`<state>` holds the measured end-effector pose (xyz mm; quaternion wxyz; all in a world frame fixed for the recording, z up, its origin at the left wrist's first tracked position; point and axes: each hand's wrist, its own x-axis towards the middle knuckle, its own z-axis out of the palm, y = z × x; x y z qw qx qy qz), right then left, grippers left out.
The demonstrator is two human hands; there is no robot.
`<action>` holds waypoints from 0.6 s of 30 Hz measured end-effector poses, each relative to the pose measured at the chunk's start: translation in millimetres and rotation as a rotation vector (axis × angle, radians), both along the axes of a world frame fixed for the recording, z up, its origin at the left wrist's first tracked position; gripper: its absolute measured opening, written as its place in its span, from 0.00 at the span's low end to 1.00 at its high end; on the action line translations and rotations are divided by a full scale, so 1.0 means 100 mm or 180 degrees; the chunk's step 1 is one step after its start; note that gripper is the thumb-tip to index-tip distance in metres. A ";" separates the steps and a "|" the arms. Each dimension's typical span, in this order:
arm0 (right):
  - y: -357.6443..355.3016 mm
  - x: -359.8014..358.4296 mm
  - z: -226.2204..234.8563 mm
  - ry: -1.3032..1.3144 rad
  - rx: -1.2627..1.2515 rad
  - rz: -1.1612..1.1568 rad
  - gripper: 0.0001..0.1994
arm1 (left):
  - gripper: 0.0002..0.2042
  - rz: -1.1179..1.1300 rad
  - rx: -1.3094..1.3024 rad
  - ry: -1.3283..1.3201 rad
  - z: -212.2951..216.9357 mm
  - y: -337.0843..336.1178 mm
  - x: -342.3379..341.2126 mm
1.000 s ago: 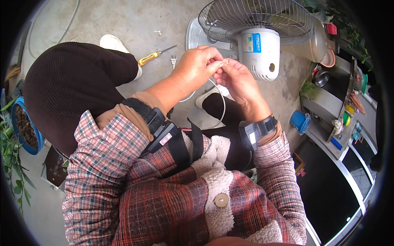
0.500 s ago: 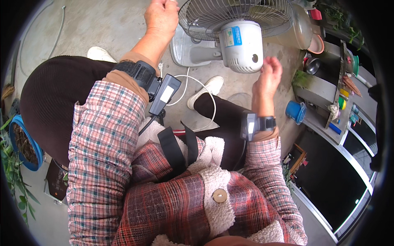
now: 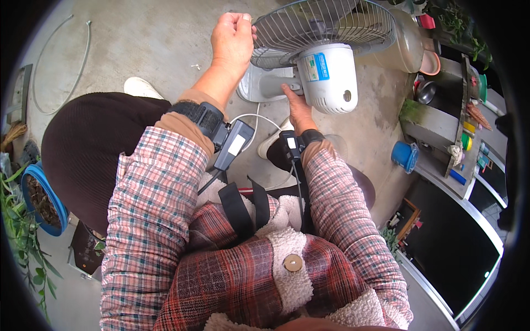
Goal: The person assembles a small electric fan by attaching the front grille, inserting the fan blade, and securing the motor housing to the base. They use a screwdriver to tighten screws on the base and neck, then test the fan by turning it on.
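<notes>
Electric fan [image 3: 323,49] stands on the concrete floor [image 3: 138,44] at far centre, tilted. Left hand [image 3: 233,34] closed on the left rim of the wire guard [image 3: 309,25]. Right hand [image 3: 298,105] wrapped around the grey neck under the white motor housing [image 3: 331,77]. Rectangular blue-and-white label [image 3: 318,66] on the housing's near-left face. White base [image 3: 256,83] sits between the two hands. White cord [image 3: 251,117] loops near the wrists. Bare floor lies far left; right side crowded by a grey shelf [image 3: 436,124] and blue cup [image 3: 406,155].
</notes>
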<state>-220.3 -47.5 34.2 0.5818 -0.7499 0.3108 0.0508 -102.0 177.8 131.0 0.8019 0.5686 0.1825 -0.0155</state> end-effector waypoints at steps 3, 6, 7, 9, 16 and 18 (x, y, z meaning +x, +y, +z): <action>0.04 0.05 0.15 -0.0134 -0.0095 0.0072 0.35 | 0.11 0.0077 -0.0202 0.0164 0.23 -0.02 -0.05; 0.05 0.12 0.39 -0.0357 0.0220 0.0083 0.31 | 0.12 0.0130 -0.0509 0.0026 0.64 -0.14 -0.04; 0.07 0.16 0.48 -0.0405 0.0480 -0.0035 0.25 | 0.13 0.0159 -0.0656 -0.0075 0.80 -0.17 0.00; 0.12 0.23 0.70 -0.0385 0.0820 -0.0024 0.21 | 0.10 0.0007 -0.0434 -0.0540 1.14 -0.19 0.10; 0.38 0.39 1.58 -0.0993 0.1378 0.0205 0.18 | 0.08 -0.0287 -0.1068 -0.1244 2.02 0.17 0.20; 0.36 0.43 1.85 -0.1031 0.1473 0.0269 0.19 | 0.08 -0.0529 -0.1515 -0.1803 2.24 0.23 0.21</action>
